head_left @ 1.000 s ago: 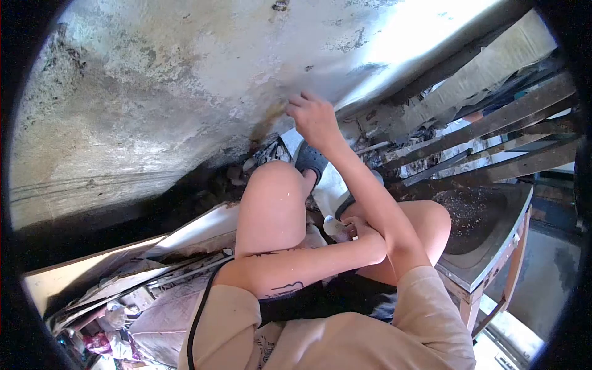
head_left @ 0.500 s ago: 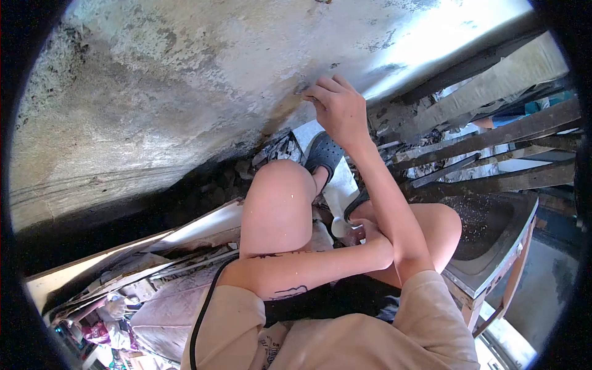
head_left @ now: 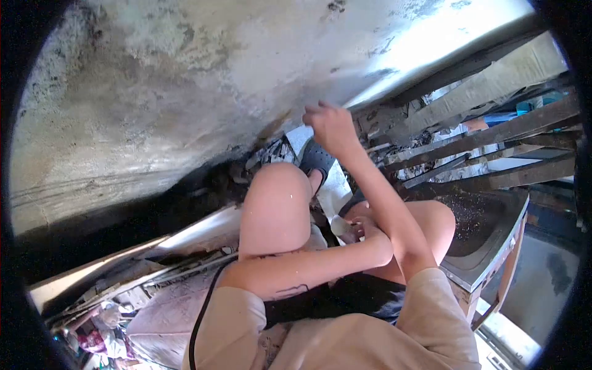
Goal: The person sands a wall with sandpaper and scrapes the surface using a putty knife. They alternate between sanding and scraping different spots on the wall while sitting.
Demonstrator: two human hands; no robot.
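Note:
My right hand (head_left: 333, 127) is raised in front of the stained wall (head_left: 203, 74), apart from it. Motion blurs its bent fingers, and nothing can be made out in them. Below, my left hand (head_left: 365, 229) is partly hidden behind my right forearm. Its fingers curl round a pale, cup-like thing (head_left: 341, 228), whose contents I cannot make out. That thing sits between my bent knees. A dark clog with holes (head_left: 317, 159) is on my foot, just under the right hand.
Weathered wooden slats (head_left: 493, 132) stand at the right. A metal basin (head_left: 475, 231) in a wooden frame, specked with white bits, is beside my right knee. Boards (head_left: 203, 231) and a stained cushion (head_left: 163, 320) lie at the left. Debris lines the wall's foot.
My right hand has come down and slightly left, away from the upper wall. My left hand has shifted slightly, and the cup-like thing in it is now tilted differently.

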